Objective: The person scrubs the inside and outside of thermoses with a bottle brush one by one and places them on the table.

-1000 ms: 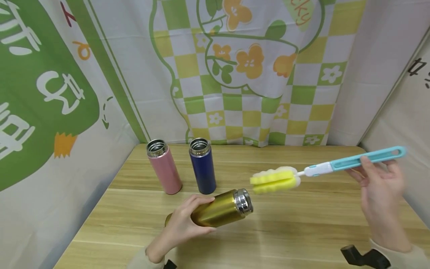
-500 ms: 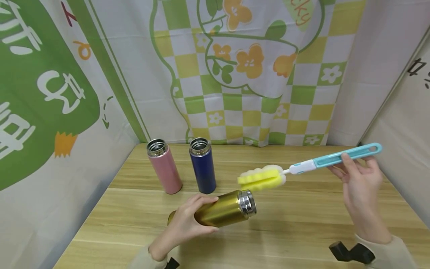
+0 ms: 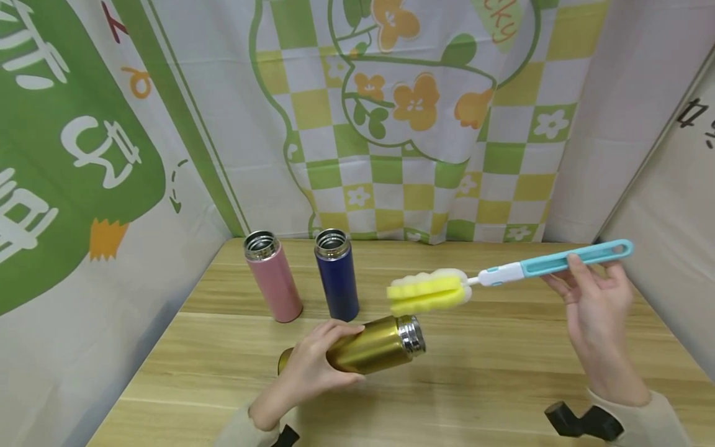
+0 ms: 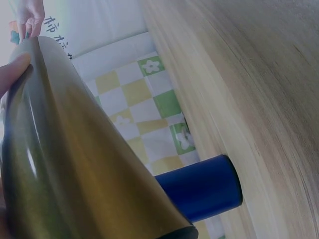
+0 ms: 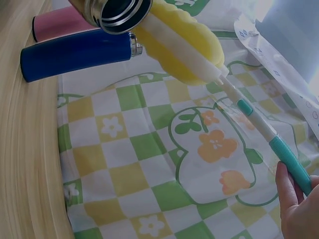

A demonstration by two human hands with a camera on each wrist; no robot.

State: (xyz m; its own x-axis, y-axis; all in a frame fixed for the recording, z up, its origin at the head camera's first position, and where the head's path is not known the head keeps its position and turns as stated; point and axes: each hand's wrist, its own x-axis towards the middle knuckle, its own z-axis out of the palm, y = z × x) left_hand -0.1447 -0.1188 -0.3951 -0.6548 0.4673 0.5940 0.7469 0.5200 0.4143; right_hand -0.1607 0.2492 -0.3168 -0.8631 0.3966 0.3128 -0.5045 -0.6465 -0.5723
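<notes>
In the head view my left hand [image 3: 315, 363] grips a gold metal bottle [image 3: 371, 347], tilted sideways with its lidless steel mouth facing right. My right hand [image 3: 600, 313] holds the turquoise handle of a bottle brush [image 3: 558, 264] between thumb and fingers. The brush's yellow and white sponge head [image 3: 430, 293] points left, beyond and a little above the gold bottle's mouth, and is outside it. The right wrist view has the sponge [image 5: 187, 47] beside the steel mouth [image 5: 122, 12]. In the left wrist view the gold bottle [image 4: 84, 149] fills the near left.
A pink bottle [image 3: 276, 282] and a dark blue bottle [image 3: 337, 282] stand upright without lids on the wooden table [image 3: 491, 385], behind the left hand. Printed cloth [image 3: 413, 186] hangs along the table's back edge, with more cloth at both sides.
My right hand has moved left with the brush, bringing its sponge from the right of the gold bottle's mouth to above and behind it. The gold bottle has shifted slightly right.
</notes>
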